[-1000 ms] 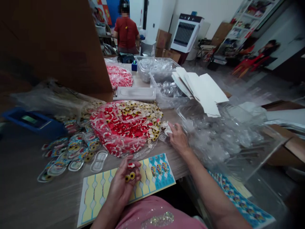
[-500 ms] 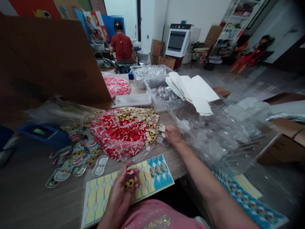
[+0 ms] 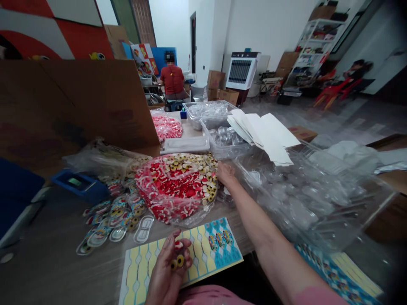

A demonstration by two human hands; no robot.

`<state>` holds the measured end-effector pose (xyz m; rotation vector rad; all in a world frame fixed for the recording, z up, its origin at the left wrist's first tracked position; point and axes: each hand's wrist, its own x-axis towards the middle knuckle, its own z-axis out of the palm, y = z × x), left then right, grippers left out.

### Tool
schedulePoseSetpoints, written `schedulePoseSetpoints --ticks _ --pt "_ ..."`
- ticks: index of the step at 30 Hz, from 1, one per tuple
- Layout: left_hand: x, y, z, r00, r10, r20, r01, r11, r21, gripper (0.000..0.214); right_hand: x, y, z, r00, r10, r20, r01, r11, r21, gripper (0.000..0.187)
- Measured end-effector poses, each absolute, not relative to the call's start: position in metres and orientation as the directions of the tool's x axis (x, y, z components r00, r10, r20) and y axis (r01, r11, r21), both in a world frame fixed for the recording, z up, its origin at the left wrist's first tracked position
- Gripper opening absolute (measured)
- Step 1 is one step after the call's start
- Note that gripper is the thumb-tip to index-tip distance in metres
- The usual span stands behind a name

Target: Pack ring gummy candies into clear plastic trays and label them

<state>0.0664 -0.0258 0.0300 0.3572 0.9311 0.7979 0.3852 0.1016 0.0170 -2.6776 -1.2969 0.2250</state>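
My left hand is closed near my body, pinching a few small red and yellow gummy candies above a yellow and blue sticker sheet. Stretched forward, my right hand rests at the right edge of a clear bag heaped with red, white and yellow candies. Its fingers are curled at the bag's edge; whether they hold anything is hidden. Filled clear blister packs lie scattered left of the bag.
A large clear bag of empty plastic shells sits to the right, with white cards and clear tubs behind. A blue scale and a brown cardboard wall stand left. A person in red sits far back.
My right hand has moved up along the candy bag's right edge, away from me. My head has tilted up, so everything sits lower in view. The left hand still holds its candies.
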Motion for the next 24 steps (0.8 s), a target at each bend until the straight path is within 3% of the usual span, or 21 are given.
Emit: schedulePoseSetpoints --ticks 8,13,19,22,24 --pt "0.067 -0.016 0.024 0.436 0.691 -0.576 -0.444 0.722 0.53 0.044 0.379 0.084 0.029 0.586 0.805 0.089 0.787 -0.54 -0.298 0.029" --pt "0.064 -0.008 0.017 0.476 0.681 -0.557 -0.438 0.732 0.521 0.043 0.36 0.037 0.031 0.587 0.756 0.291 0.782 -0.436 -0.445 0.024" --pt "0.071 0.01 0.025 0.479 0.702 -0.527 -0.445 0.712 0.543 0.047 0.313 -0.012 0.035 0.539 0.759 0.366 0.743 -0.222 -0.632 0.02" --pt "0.082 0.017 0.037 0.471 0.751 -0.462 -0.482 0.658 0.578 0.048 0.28 -0.024 0.04 0.486 0.804 0.343 0.597 -0.018 -0.802 0.021" --pt "0.088 0.02 0.042 0.456 0.788 -0.413 -0.517 0.612 0.598 0.047 0.261 -0.028 0.04 0.469 0.858 0.21 0.378 0.02 -0.926 0.02"
